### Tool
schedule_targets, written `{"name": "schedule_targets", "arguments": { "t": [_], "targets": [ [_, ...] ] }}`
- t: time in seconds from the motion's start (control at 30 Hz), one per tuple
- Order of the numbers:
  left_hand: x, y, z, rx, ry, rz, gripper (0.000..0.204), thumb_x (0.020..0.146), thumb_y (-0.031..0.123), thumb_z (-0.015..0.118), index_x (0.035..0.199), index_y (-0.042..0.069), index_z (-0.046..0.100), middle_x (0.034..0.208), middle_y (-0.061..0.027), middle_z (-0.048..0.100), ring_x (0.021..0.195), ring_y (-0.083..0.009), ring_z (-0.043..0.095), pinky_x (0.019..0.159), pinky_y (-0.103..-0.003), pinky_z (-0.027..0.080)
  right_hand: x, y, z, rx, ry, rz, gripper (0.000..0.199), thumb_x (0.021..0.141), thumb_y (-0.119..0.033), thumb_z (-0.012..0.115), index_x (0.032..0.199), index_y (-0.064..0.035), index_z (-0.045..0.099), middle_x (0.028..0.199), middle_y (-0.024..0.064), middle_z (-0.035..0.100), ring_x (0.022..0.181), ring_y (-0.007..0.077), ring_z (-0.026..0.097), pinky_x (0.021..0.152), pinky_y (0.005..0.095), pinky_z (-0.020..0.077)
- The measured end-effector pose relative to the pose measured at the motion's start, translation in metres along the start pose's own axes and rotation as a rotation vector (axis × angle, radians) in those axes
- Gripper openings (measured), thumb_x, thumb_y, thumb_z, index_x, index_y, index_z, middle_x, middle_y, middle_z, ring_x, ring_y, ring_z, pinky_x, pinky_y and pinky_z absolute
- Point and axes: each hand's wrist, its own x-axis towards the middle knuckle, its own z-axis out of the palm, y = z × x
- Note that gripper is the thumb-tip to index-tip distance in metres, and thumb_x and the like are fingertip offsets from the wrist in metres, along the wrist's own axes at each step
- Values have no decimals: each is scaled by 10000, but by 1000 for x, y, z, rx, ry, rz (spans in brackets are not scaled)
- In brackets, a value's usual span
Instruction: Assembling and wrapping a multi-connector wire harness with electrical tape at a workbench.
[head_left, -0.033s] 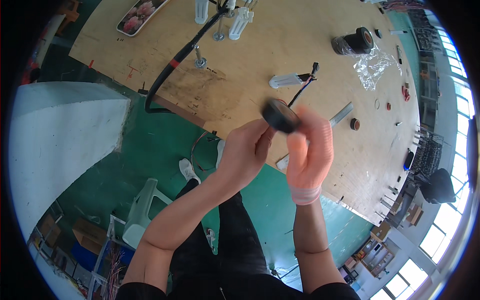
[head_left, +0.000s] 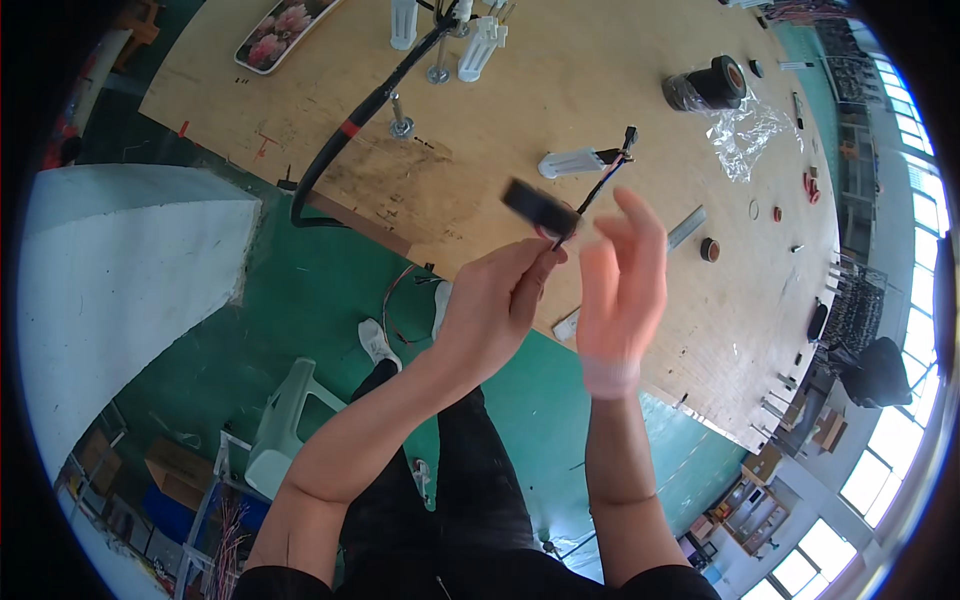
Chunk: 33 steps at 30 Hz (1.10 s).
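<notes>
The roll of black tape (head_left: 538, 207) is above our left fingertips, near the table's front edge, tilted and blurred by motion. Beside it a thin bundle of wires (head_left: 602, 183) slants up and away, ending in a small dark plug. Our left hand (head_left: 495, 298) is bare, its thumb and forefinger pinched on the near end of these wires; we cannot tell whether they touch the tape too. Our right hand (head_left: 625, 285), in an orange glove, is held up just to the right — fingers loose and spread, gripping nothing, apart from the roll.

Just beyond the wires a white clip (head_left: 574, 162) lies on the wooden table (head_left: 490, 150). To the right we see a flat metal strip (head_left: 686, 228) and, beside it, a small dark roll (head_left: 710, 249). Farther off, a larger black roll (head_left: 724, 82) lies by crumpled clear plastic (head_left: 745, 140). On the left a thick black cable (head_left: 325, 160) with a red band bends over the edge — past it, a flowered tray (head_left: 270, 47). Below, a pale green stool (head_left: 283, 430) stands on the green floor (head_left: 310, 285).
</notes>
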Motion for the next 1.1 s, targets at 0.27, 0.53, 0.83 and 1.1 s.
{"name": "schedule_targets", "arguments": {
  "t": [0.27,0.53,0.83,1.1],
  "targets": [
    [-1,-5,-7,6,-90,-86,131,948,93,548,982,-11,621,658,-137,553,528,-206,489,512,-315,403,-13,44,0,285,-304,337,309,972,-271,439,968,-7,599,985,77,590,865,115,526,720,253,426],
    [-23,-13,4,-51,-16,53,139,949,104,552,978,-13,621,708,-156,595,548,-235,531,524,-322,424,16,26,17,113,-65,191,265,937,-223,529,964,30,600,955,93,591,840,137,540,733,268,461],
    [-48,-30,-22,-35,-76,38,230,1004,185,485,975,-5,611,654,-7,521,591,-69,469,549,-227,398,-35,-14,13,16,-19,-118,320,991,-275,454,967,14,590,901,66,573,848,115,515,735,260,435],
    [-65,-35,-28,-54,-235,-90,259,1015,223,463,985,7,604,648,14,474,608,-57,445,555,-225,395,-43,46,15,527,-169,522,305,982,-241,466,1001,38,589,972,84,574,883,129,530,744,267,439]
  ]
}}
